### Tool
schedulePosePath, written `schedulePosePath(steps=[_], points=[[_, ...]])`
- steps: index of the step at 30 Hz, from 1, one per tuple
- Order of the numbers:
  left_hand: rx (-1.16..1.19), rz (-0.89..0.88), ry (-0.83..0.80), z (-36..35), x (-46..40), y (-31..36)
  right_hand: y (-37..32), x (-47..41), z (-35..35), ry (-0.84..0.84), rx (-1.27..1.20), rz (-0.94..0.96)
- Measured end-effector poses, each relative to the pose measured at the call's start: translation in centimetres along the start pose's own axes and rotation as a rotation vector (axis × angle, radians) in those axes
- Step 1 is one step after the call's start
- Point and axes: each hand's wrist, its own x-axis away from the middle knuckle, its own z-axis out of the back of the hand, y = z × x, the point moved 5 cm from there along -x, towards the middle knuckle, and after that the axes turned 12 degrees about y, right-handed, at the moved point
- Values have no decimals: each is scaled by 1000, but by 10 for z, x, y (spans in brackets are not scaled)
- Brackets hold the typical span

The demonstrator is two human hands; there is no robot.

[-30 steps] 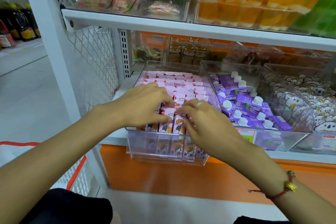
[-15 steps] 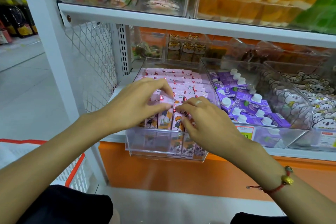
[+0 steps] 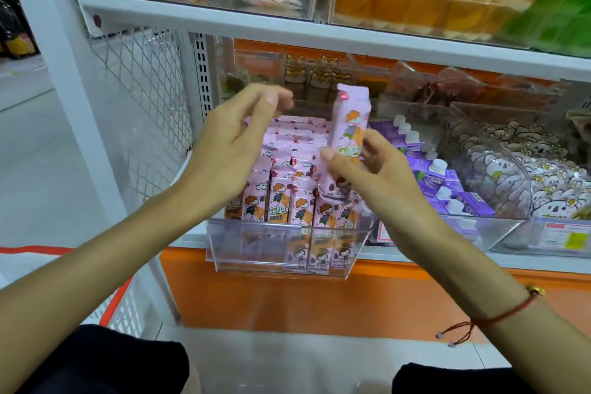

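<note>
**Right grip** (image 3: 377, 176): grasping one pink packet (image 3: 350, 125), pinched between thumb and fingers at its lower half. The packet is held upright above the clear bin (image 3: 256, 243), clear of the rows.

**Left grip** (image 3: 230, 150): released, with the fingers loosely spread. It hovers over the bin's left side and nothing is held.

**Step judged in hand:** a single packet is taken out for re-seating or checking. A gap among the standing pink packets (image 3: 287, 201) is called for next, and the packet is to be slid in upright, face forward.

**Writing, packet:** an orange-haired cartoon figure is printed over bold Chinese characters, which are partly covered by the thumb and not surely readable.

**Writing, purple cartons** (image 3: 447, 182), in the next bin to the right: a Latin word beginning "Comf" is shown, the rest blurred.

**Price tags** (image 3: 572, 238) on the shelf front: the print is too small to be read.
</note>
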Motion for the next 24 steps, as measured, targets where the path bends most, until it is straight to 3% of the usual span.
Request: schedulePosePath(steps=[6, 15, 17, 19, 21, 24], points=[[-699, -222, -417, -25, 7, -36, 6, -2, 6, 36, -89, -112], [-811, -267, -375, -25, 7, -38, 12, -3, 6, 62, -60, -145], [-680, -227, -276, -20, 10, -30, 14, -3, 6, 76, -62, -157], [-327, -17, -175, -12, 12, -20, 15, -4, 6, 91, -74, -171], [71, 254, -248, -17, 19, -11, 14, -4, 6, 99, -95, -189], [208, 355, -374, -27, 33, -2, 13, -2, 6, 99, -132, -188]])
